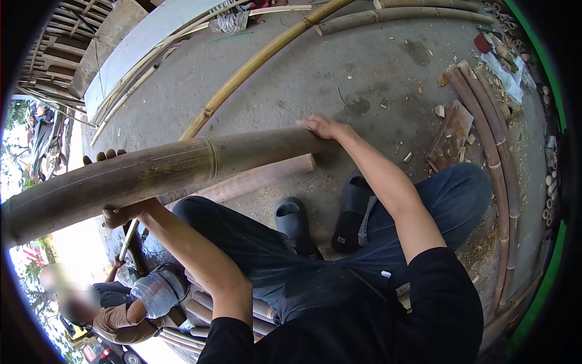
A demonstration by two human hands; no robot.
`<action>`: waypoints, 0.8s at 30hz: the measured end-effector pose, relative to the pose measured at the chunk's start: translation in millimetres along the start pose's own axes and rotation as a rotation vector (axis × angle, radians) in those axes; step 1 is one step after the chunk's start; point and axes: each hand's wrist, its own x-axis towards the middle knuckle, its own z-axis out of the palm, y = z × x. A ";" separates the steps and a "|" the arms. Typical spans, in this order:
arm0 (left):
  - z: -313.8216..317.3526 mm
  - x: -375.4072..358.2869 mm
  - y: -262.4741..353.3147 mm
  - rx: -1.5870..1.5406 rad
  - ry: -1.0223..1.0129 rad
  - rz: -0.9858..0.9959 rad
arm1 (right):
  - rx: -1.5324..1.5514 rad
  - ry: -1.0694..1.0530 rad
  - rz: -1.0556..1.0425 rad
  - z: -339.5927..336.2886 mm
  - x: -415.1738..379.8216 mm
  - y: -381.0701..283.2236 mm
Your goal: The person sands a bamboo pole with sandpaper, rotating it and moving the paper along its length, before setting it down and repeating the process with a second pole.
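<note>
A thick brown bamboo pole (254, 150) is held up across my lap, tilted a little, with a pale ring at one node. My left hand (130, 212) grips it from below on the left; the thumb is on the near side and fingertips show over the far edge. At the pole's right end, my right hand (324, 127) is closed over the rim, its palm side hidden. Beneath the held pole, a second thick bamboo length (260, 178) lies on the floor.
A long yellowish bamboo pole (260, 64) crosses the floor ahead. Several brown poles (494, 145) lie to the right beside a worn board (450, 136). More bamboo (412, 13) is at the top. At lower left, a person (115, 321) is near a large clear water bottle (159, 293).
</note>
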 end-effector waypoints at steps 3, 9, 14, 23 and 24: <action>-16.1 2.9 0.1 0.204 0.224 -0.061 | -0.152 0.538 -0.144 56.5 1.2 121.7; -6.6 6.5 -4.6 0.443 0.494 -0.194 | -0.030 0.658 0.005 61.5 -16.8 72.8; 13.4 1.4 12.7 -0.023 0.084 -0.074 | -0.014 0.922 -0.240 51.1 28.2 39.3; 68.7 11.6 35.2 0.437 0.404 -0.057 | -0.365 0.884 -0.470 40.9 24.1 65.4; 62.9 10.4 37.6 0.442 0.404 -0.056 | -0.412 0.867 -0.482 41.8 20.4 86.4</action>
